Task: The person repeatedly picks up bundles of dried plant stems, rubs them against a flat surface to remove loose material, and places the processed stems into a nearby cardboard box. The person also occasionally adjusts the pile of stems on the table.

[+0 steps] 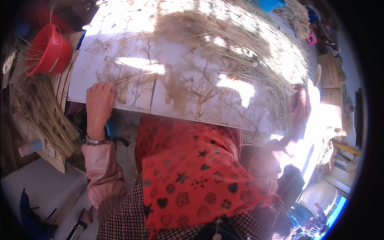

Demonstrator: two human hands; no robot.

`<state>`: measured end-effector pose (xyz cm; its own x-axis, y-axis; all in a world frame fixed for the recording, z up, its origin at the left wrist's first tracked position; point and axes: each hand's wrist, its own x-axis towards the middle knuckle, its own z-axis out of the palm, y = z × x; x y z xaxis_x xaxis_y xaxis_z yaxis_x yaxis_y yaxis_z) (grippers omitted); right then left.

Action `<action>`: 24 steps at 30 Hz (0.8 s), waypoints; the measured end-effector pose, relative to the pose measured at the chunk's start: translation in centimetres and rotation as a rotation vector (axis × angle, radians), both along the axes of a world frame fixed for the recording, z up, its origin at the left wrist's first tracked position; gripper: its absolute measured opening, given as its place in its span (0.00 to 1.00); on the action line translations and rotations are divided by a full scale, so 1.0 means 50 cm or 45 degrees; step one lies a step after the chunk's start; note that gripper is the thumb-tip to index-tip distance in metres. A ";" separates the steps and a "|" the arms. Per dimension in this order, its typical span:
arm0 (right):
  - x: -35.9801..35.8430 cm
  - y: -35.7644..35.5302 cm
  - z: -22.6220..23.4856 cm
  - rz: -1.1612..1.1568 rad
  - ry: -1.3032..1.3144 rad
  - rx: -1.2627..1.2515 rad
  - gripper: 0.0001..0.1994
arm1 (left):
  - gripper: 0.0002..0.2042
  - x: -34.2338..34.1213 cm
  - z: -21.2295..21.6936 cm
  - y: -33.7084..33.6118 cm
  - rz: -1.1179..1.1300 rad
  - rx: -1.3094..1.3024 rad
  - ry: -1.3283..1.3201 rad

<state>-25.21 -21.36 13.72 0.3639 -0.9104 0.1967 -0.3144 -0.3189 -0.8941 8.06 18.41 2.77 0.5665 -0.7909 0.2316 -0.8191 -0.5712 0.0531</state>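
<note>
The left hand (99, 102) lies flat, fingers open, on the near edge of the white surface (168, 86) at centre left, holding nothing; the right hand (300, 108) at the right closes around a bundle of dry straw (248, 44) spreading across the upper frame; a red bowl (48, 50) sits upper left

Straw pile (240, 44) lies on the board (132, 60)'s right part; bowl (48, 50) sits left of it.
</note>
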 end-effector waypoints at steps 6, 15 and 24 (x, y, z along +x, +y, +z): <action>0.091 0.044 -0.108 0.469 0.303 -0.158 0.15 | 0.12 0.037 0.030 0.007 0.354 -0.763 0.204; 0.239 0.206 -0.243 0.887 0.046 -0.362 0.09 | 0.16 -0.143 -0.026 -0.223 -0.029 -0.705 1.801; 0.155 0.240 -0.212 1.214 0.489 -0.389 0.08 | 0.20 -0.055 -0.035 -0.180 -0.262 -1.789 2.248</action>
